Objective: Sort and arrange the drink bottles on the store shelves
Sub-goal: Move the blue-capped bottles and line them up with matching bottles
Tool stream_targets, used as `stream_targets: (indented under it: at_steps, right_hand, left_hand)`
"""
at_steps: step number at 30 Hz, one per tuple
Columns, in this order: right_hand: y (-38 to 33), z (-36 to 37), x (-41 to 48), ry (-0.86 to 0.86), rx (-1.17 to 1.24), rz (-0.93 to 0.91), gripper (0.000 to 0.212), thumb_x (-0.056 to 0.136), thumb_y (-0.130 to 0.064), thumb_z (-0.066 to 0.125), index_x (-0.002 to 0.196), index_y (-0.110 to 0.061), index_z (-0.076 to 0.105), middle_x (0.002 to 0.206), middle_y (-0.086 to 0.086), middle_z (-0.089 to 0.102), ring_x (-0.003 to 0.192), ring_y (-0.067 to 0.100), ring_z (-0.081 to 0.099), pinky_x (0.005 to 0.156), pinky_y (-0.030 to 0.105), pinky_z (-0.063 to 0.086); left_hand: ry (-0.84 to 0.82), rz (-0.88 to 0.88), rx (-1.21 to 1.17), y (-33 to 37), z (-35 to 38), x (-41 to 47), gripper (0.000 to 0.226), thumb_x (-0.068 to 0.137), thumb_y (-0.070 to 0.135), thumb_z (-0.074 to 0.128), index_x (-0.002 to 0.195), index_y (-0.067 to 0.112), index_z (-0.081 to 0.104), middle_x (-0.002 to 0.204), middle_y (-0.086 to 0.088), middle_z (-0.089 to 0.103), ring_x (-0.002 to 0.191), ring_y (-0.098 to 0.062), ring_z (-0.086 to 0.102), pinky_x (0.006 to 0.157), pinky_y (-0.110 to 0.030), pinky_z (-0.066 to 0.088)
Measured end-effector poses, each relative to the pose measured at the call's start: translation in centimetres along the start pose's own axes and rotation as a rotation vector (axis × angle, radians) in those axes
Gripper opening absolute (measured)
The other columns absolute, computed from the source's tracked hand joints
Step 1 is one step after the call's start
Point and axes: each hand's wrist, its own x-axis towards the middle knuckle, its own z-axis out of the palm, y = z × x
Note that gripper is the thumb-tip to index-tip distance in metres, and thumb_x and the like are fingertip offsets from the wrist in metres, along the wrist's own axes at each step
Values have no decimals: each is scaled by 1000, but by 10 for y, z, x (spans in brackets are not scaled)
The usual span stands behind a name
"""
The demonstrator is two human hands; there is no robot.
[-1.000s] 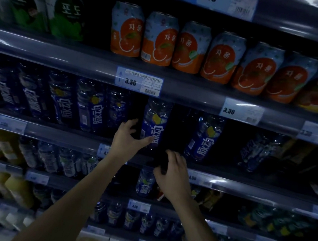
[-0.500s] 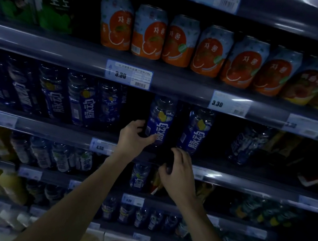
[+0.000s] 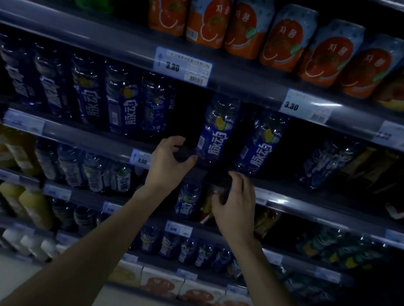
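Dim store shelving, viewed from below the second shelf. At left, a row of blue-labelled clear plastic drink bottles [image 3: 124, 105] stands closely packed on the grey metal shelf [image 3: 74, 132], followed by a dark empty gap. The left hand [image 3: 168, 163] is raised at the shelf lip beside this gap; its fingers [image 3: 189, 160] curl around a small dark object, apparently a bottle cap, though the gloom leaves this uncertain. Just right of it stands one blue-labelled bottle [image 3: 215, 131], apart from its neighbour, a second blue-labelled bottle [image 3: 262, 143]. The right hand [image 3: 234, 204] hovers lower, before the shelf edge, fingers [image 3: 243, 184] spread and bent, with no clear grip on anything. Judged step: closing the gap by drawing bottles into line. To do it well, grasp each bottle low on its body, slide rather than lift, keep labels facing out, and steady the neighbour with the free hand, since tall narrow bottles probably topple easily.
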Motion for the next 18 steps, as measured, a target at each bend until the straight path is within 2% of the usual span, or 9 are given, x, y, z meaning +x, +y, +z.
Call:
stream_targets:
  at_steps: [9,13,18]
  right_hand:
    - [-22,15,-23,2,66,78,50,86,-24,61,132,-8,46,126,12,53,117,31,48,99,49,41]
    - [-28,22,-36,-11,83,98,51,85,-23,63,130,-8,47,122,11,54,113,30,50,96,48,43]
    - [-32,38,-53,-70,72,138,51,86,-26,61,132,-13,44,122,9,53,109,29,51,93,46,44]
  left_hand:
    - [-29,-47,-10,-28,-27,-41,44,84,31,71,122,21,53,120,4,58,105,-10,55,83,-30,50]
    - [-48,-68,-14,-42,-33,-56,44,84,30,70,124,18,54,122,3,58,109,-12,54,88,-33,49]
    - [-59,-119,33,-64,-37,-71,44,85,29,70,124,18,53,124,0,57,107,-14,53,85,-33,48]
